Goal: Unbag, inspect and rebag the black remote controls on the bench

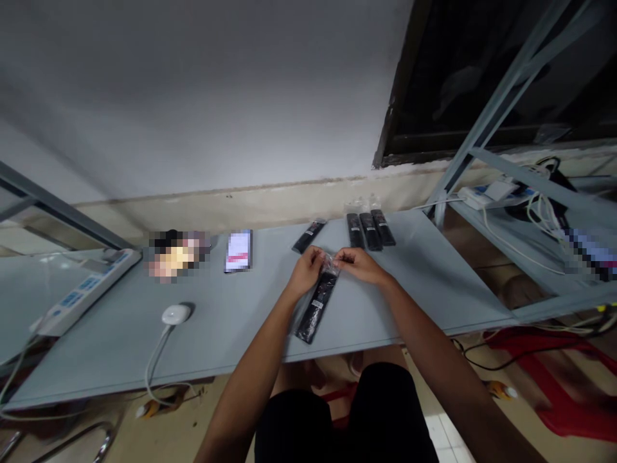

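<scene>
My left hand (306, 270) and my right hand (360, 265) pinch the clear top end of a plastic bag from both sides. Inside this bag is a long black item (317, 307) with a small white label, lying slanted on the table near its front edge; its exact kind cannot be made out. Just beyond my left hand lies a similar bagged black item (309, 236), tilted. Behind my right hand, three more bagged black items (370, 231) rest side by side, their clear bag ends toward the wall.
The grey-blue table (212, 350) runs along the wall. On its left are a white power strip (91, 289), a white rounded device (176, 314) with a cable, and a phone (238, 251). A metal frame (463, 154) with cables stands right; a red stool (544, 379) is below.
</scene>
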The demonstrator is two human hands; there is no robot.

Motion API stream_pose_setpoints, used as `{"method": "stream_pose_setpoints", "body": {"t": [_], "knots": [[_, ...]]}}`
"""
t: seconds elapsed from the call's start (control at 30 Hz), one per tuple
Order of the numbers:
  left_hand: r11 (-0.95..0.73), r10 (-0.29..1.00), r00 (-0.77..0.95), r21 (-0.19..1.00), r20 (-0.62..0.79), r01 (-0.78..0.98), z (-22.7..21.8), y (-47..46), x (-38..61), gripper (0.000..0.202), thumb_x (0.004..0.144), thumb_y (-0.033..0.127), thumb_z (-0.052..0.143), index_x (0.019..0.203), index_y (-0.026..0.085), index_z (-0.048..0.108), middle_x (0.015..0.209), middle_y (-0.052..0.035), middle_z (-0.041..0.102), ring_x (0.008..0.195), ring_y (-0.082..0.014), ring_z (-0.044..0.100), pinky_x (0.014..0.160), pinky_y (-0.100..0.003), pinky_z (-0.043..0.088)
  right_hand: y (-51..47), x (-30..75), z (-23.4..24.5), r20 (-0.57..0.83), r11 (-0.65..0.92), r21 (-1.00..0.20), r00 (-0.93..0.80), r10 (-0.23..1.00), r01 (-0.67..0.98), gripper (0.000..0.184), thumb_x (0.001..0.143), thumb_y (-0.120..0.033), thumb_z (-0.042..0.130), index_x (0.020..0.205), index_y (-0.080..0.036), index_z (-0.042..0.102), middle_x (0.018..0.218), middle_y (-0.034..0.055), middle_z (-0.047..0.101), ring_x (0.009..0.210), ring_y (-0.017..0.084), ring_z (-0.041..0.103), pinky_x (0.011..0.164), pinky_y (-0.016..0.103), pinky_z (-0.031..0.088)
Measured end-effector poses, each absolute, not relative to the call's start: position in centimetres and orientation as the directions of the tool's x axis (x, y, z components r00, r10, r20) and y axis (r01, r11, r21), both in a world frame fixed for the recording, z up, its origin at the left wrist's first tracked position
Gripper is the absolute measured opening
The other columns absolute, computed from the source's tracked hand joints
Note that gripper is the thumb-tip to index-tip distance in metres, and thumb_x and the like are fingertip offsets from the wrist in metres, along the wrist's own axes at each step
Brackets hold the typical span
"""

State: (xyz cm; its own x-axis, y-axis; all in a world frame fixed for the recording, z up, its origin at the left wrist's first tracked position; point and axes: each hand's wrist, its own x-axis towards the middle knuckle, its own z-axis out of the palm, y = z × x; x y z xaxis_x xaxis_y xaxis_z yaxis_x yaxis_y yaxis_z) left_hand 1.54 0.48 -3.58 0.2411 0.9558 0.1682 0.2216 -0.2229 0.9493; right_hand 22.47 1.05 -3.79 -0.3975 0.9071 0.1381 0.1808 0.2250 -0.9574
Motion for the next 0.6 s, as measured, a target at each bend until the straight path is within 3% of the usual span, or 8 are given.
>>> {"method": "stream_pose_setpoints", "body": {"t": [0.17,0.3,0.5,0.6], "knots": [[-0.27,0.949,0.23,0.93,0.214,0.248,-3.9,0.5,1.4,0.032,0.104,0.05,0.053,0.093,0.021,0.055,0.082,-0.0014,0.063,0.076,-0.0166,0.059,0.076,-0.03,0.049,1.2,22.4,-4.5,0.155,0.225,-0.963,-0.381,0.912,0.146,0.04,0.086,-0.057,0.077,0.095,-0.018,0.08,0.093,0.0069,0.081,0.084,0.024,0.073,0.085,0.037,0.055],[-0.268,0.952,0.218,0.927,0.213,0.264,-4.0,0.4,1.2,0.031,0.105,0.049,0.051,0.095,0.02,0.056,0.083,-0.0006,0.062,0.077,-0.0161,0.058,0.076,-0.029,0.048,1.4,22.4,-5.0,0.186,0.249,-0.953,-0.319,0.929,0.17,0.036,0.087,-0.053,0.075,0.1,-0.02,0.083,0.101,0.0084,0.083,0.093,0.028,0.076,0.094,0.044,0.056],[-0.242,0.96,0.205,0.935,0.191,0.259,-3.8,0.2,1.3,0.034,0.103,0.053,0.053,0.098,0.02,0.057,0.085,-0.0003,0.061,0.077,-0.0155,0.057,0.075,-0.028,0.048,1.6,22.5,-4.9,0.19,0.246,-0.955,-0.291,0.938,0.167,0.037,0.084,-0.055,0.077,0.09,-0.02,0.083,0.091,0.0068,0.082,0.085,0.027,0.075,0.088,0.041,0.057],[-0.179,0.968,0.213,0.963,0.136,0.201,-3.7,0.3,1.2,0.041,0.099,0.058,0.058,0.102,0.017,0.06,0.095,-0.0037,0.067,0.082,-0.0161,0.061,0.079,-0.029,0.051,1.7,22.5,-4.9,0.179,0.222,-0.966,-0.278,0.944,0.132,0.04,0.082,-0.059,0.079,0.091,-0.02,0.084,0.093,0.0082,0.083,0.088,0.027,0.076,0.09,0.043,0.058]]}}
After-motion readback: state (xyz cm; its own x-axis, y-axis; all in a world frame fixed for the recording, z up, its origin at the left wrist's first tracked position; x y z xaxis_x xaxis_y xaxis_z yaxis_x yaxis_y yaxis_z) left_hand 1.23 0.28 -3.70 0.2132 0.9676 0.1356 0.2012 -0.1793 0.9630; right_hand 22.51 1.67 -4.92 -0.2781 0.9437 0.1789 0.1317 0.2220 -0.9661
